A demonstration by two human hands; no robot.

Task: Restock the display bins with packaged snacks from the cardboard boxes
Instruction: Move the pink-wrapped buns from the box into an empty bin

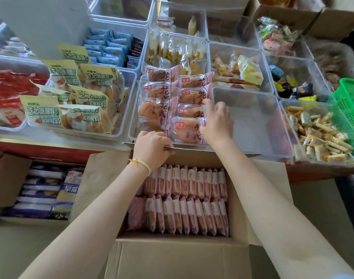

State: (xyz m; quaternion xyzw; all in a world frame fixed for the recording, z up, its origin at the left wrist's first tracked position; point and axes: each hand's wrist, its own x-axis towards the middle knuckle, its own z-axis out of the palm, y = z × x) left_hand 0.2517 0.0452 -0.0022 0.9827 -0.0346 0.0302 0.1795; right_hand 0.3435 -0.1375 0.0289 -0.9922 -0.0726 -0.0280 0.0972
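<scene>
The big cardboard box [172, 198] sits open right in front of the person, low down, below the worktop [51, 150]. It is full of pink bread packs [184, 200] standing on edge in two neat rows. Just past the box, up on the worktop, is the clear bin [133, 125] that is being filled. It already holds the same pink packs, lying flat in two stacks.

The left hand [152, 150] curls over the far edge of the box and holds it, so the box does not slide. That is a good job for it. It should hold on while the other hand works.

The right hand [216, 119] is up at the bin. Its grip is spread out, fingers loose, touching the right side of the flat packs. It looks like it is patting them into place.

To do this well, I think the hand should push the packs gently to the left so the stacks sit straight, with the labels up. Soft bread squashes, so no hard pressing. There is still lots left in the box to move.
</scene>
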